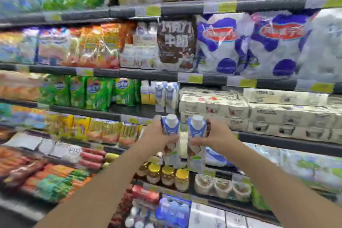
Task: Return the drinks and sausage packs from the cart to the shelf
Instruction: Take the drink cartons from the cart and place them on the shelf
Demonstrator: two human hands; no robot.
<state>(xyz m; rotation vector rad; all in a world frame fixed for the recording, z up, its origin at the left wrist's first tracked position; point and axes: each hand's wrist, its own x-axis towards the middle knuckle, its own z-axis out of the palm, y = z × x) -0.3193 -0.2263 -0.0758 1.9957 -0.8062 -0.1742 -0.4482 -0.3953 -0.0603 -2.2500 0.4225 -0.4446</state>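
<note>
Two drink cartons raised side by side before the shelf (118, 115), one in each hand. Risk: the cartons stand close together, nearly touching, and matching cartons (167, 96) already occupy the slot above; pushing both in at once could knock those stocked cartons over or jam one carton against the shelf edge. The cartons are tall and narrow, so a tilted release would probably topple them. The jars with gold lids (167, 176) directly below would take any drop. The left hand (157, 135) wraps the left drink carton (171, 140) about its middle, fingers (171, 138) curled closed across the front. The right hand (214, 135) grips the right drink carton (197, 142) likewise, fingers curled narrowly across the front, thumb hidden behind. Sausage packs (92, 157) lie on a lower shelf at left; the cart is out of view.
</note>
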